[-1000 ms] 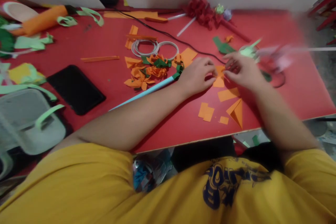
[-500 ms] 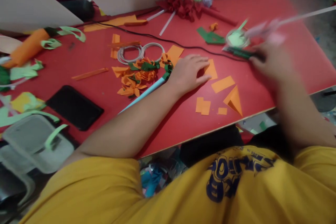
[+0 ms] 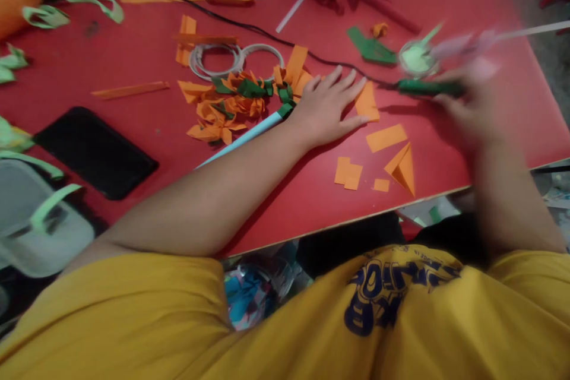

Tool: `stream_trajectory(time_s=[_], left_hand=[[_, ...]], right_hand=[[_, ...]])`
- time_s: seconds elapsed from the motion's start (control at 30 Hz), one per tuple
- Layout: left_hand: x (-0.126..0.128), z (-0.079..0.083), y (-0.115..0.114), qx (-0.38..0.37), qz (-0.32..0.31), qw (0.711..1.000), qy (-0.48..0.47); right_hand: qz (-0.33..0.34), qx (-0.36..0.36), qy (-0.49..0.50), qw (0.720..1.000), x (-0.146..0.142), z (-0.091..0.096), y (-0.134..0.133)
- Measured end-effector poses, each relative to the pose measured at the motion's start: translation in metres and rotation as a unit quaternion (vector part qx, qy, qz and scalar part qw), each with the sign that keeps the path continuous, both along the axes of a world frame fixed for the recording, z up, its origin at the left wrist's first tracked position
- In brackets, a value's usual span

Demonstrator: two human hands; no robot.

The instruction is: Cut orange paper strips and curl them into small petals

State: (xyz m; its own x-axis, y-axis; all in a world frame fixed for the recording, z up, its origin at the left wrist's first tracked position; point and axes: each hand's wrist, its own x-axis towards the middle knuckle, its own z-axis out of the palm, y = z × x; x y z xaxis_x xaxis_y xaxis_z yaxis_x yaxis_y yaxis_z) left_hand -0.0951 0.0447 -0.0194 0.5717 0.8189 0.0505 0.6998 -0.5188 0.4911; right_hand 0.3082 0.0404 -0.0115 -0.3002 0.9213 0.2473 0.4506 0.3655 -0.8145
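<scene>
Left hand (image 3: 327, 107) flat and open at frame centre, fingers spread, touching an orange paper piece (image 3: 367, 101). Right hand (image 3: 472, 104) blurred at right, on a green tool (image 3: 425, 88); grip impossible to tell. Nearby on the red table (image 3: 133, 59): orange-and-green paper flower (image 3: 231, 108), tape rings (image 3: 222, 60), black phone (image 3: 95, 151), black cable (image 3: 249, 27). Shirt lettering unreadable.
</scene>
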Motion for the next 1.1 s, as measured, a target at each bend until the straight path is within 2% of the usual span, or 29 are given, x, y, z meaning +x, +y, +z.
stream_trajectory(time_s=[0.1, 0.3, 0.43, 0.83, 1.1], left_hand=[[-0.001, -0.001, 0.002, 0.003, 0.003, 1.0, -0.02], [-0.001, 0.001, -0.003, -0.009, 0.0, 1.0, 0.006], [-0.002, 0.005, -0.005, -0.012, -0.002, 1.0, 0.012], [-0.003, 0.001, -0.006, -0.014, -0.005, 1.0, 0.017], [-0.002, 0.003, -0.006, -0.017, -0.01, 1.0, 0.02]], right_hand=[[-0.026, 0.061, -0.071, 0.995, -0.009, 0.003, -0.003], [-0.004, 0.006, -0.046, 0.999, -0.034, 0.021, -0.012], [-0.004, -0.014, -0.041, 0.999, -0.041, 0.028, -0.015], [-0.003, -0.027, -0.035, 0.999, -0.049, 0.026, -0.014], [-0.002, -0.002, -0.047, 0.999, -0.047, 0.018, -0.01]])
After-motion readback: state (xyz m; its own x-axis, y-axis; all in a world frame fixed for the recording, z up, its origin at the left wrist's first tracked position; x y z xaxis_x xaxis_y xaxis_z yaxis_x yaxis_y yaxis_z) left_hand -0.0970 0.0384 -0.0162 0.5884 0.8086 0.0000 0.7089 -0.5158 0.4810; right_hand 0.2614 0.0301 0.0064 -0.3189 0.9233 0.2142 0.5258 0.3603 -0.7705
